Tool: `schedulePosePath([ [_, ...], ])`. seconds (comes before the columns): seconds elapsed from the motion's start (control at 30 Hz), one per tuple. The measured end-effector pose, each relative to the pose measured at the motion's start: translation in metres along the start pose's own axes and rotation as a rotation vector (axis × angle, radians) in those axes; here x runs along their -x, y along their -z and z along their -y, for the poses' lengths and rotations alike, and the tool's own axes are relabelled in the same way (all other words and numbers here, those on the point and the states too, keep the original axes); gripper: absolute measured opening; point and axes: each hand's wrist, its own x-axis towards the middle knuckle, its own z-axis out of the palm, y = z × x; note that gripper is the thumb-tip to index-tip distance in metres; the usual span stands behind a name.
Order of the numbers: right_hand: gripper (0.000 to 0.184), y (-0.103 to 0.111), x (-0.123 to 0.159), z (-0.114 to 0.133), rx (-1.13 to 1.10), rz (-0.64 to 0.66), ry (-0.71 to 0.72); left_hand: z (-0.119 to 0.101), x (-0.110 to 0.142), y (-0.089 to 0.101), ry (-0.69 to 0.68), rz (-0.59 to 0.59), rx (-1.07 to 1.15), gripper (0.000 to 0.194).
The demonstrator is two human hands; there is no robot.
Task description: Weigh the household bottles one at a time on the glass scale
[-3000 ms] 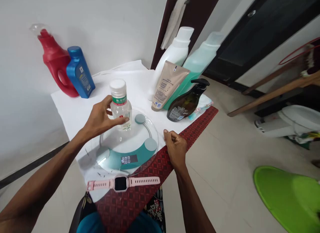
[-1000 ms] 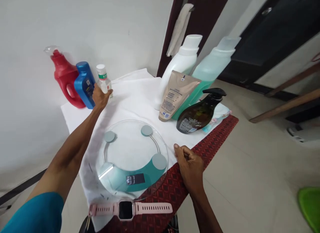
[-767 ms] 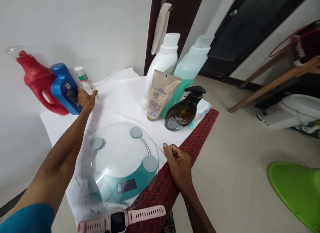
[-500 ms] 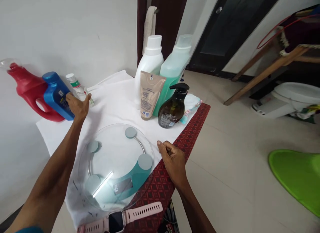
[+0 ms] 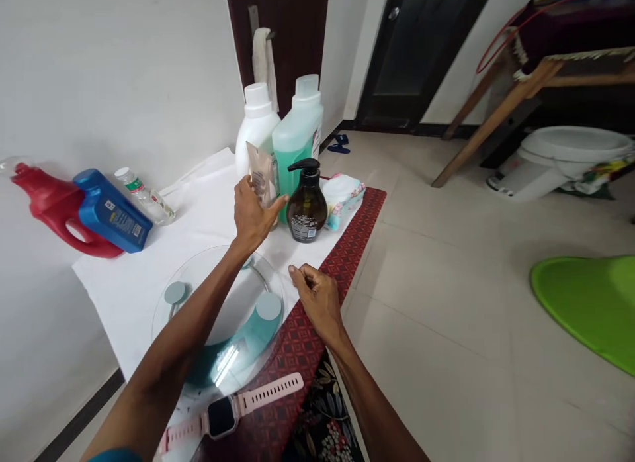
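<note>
My left hand (image 5: 254, 214) reaches across the bathroom scale to a beige squeeze tube (image 5: 262, 174), fingers at its left side and thumb to the right. The tube stands turned and slightly tilted, its lower part hidden by the hand. Behind it are a white bottle (image 5: 255, 128) and a bottle of green liquid (image 5: 297, 134). A dark pump bottle (image 5: 306, 210) stands just right of my thumb. My right hand (image 5: 317, 300) rests closed near the table's edge, fingers curled, nothing visible in it. Below my left forearm lies the round glass bathroom scale (image 5: 268, 308).
A red jug (image 5: 54, 207), a blue bottle (image 5: 114, 214) and a clear bottle (image 5: 149, 197) lean by the wall at left. A pink-strapped smartwatch (image 5: 221, 417) lies at the near edge. A floral-patterned pack (image 5: 344, 197) sits at the far right corner. A green chair (image 5: 590, 303) stands at right.
My left hand has moved right from the blue bottle to the beige tube, which has turned and tilted. My right hand stays closed at the edge. The view has shifted right.
</note>
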Motion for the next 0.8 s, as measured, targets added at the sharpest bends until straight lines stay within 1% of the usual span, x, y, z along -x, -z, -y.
schedulePosePath([
  [0.1,0.054,0.001,0.000,0.002,-0.006,-0.003,0.013,0.002,-0.008,-0.004,0.034,0.002,-0.040,0.080],
  [0.23,0.055,0.001,-0.002,0.002,-0.026,-0.001,0.013,-0.001,-0.017,-0.001,0.076,0.022,-0.092,0.064],
  [0.33,0.055,0.000,-0.002,0.002,-0.023,-0.008,0.002,-0.003,-0.017,0.005,0.091,0.001,-0.092,0.067],
  [0.4,0.054,0.000,-0.002,0.001,-0.019,-0.015,0.001,-0.003,-0.014,0.016,0.086,-0.016,-0.034,0.070],
  [0.47,0.053,0.000,-0.001,0.000,-0.017,-0.016,0.001,-0.002,-0.007,0.036,0.073,-0.016,0.047,0.070],
  [0.53,0.053,-0.001,-0.001,-0.001,-0.010,-0.018,0.001,-0.003,0.002,0.067,0.053,-0.009,0.087,0.070],
  [0.63,0.052,-0.002,-0.001,-0.002,0.005,-0.025,0.012,-0.009,0.021,0.123,0.011,-0.007,0.038,0.071],
  [0.7,0.052,-0.002,-0.001,-0.002,0.017,-0.030,0.018,-0.012,0.037,0.157,0.004,-0.009,-0.007,0.070],
  [0.77,0.053,-0.003,-0.001,-0.001,0.028,-0.029,0.020,-0.011,0.057,0.183,0.020,0.002,-0.045,0.070],
  [0.8,0.052,-0.003,-0.001,-0.001,0.032,-0.027,0.023,-0.008,0.067,0.191,0.031,0.009,-0.063,0.071],
])
